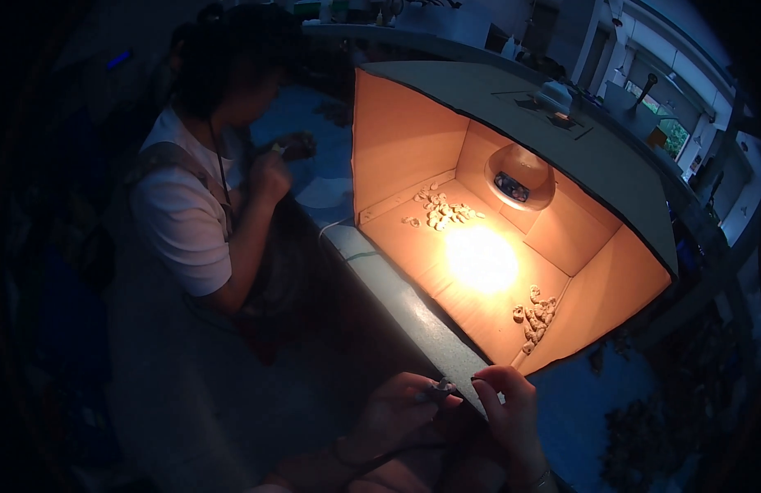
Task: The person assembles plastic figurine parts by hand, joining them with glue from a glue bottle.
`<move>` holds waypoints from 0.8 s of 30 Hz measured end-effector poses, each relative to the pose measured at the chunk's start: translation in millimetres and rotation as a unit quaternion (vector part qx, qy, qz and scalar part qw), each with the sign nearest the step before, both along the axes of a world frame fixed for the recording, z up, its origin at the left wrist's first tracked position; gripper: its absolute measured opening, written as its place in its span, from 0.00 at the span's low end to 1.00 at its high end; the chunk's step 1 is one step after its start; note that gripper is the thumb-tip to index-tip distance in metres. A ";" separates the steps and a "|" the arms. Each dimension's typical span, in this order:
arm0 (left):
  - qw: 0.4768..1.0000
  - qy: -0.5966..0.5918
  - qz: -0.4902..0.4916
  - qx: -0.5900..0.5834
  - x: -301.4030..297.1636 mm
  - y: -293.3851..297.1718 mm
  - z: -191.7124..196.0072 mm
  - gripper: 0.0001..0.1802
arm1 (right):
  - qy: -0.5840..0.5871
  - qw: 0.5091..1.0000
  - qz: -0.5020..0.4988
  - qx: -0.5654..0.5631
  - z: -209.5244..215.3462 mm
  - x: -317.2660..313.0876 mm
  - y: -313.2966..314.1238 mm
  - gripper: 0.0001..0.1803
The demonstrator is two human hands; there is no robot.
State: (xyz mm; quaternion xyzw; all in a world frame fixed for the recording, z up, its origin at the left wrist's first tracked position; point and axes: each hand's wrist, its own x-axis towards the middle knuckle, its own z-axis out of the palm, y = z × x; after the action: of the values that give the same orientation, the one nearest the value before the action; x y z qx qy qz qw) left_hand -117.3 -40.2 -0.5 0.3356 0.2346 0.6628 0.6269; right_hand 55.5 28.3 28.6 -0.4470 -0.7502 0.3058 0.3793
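In front of the open cardboard box, my left hand (395, 412) is closed on a small greyish lumpy piece (440, 388) between thumb and fingers. Beside it, a short gap away, my right hand (512, 404) makes a pinch; a small dark bit shows at its fingertips, too small to name. Inside the lit box (409, 140) lies a pile of small tan lumpy pieces (446, 212) at the back left. A second group of such pieces (535, 319) lies along the right wall, nearer my right hand.
A lamp (520, 177) hangs through the box's top and throws a bright spot on its floor. The pale table edge (389, 283) runs along the box front. At the left, another person (191, 197) works with small things in their hands. Dark clutter (652, 435) lies at the lower right.
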 end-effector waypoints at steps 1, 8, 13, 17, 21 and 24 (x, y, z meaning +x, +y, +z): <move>0.999 0.034 -0.006 -0.004 5.2 2.8 -2.1 0.14 | 0.096 0.989 0.018 -0.115 -0.3 10.4 -6.1 0.08; 0.987 0.037 -0.157 0.008 55.3 13.0 5.6 0.14 | 0.278 0.938 -0.073 -0.195 30.9 51.0 -28.3 0.04; 0.976 0.016 -0.216 -0.008 88.0 14.5 5.1 0.14 | 0.148 0.989 -0.028 -0.014 28.2 88.3 -28.6 0.08; 0.970 0.051 -0.238 -0.021 100.3 14.2 3.8 0.14 | 0.115 0.992 -0.010 0.049 17.0 110.4 -33.1 0.12; 0.963 0.047 -0.260 -0.044 109.2 15.3 1.9 0.15 | 0.060 0.994 -0.003 0.091 21.9 123.4 -34.9 0.13; 0.962 0.065 -0.259 -0.051 114.1 14.9 -0.7 0.15 | 0.034 0.991 0.026 0.129 23.3 132.0 -33.8 0.13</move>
State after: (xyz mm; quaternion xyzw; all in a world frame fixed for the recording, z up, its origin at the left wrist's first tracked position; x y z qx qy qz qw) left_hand -3.2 -25.3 -1.2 0.3947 0.2131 0.4421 0.7768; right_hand 187.5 -5.6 51.9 -0.3638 -0.7816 0.2310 0.4509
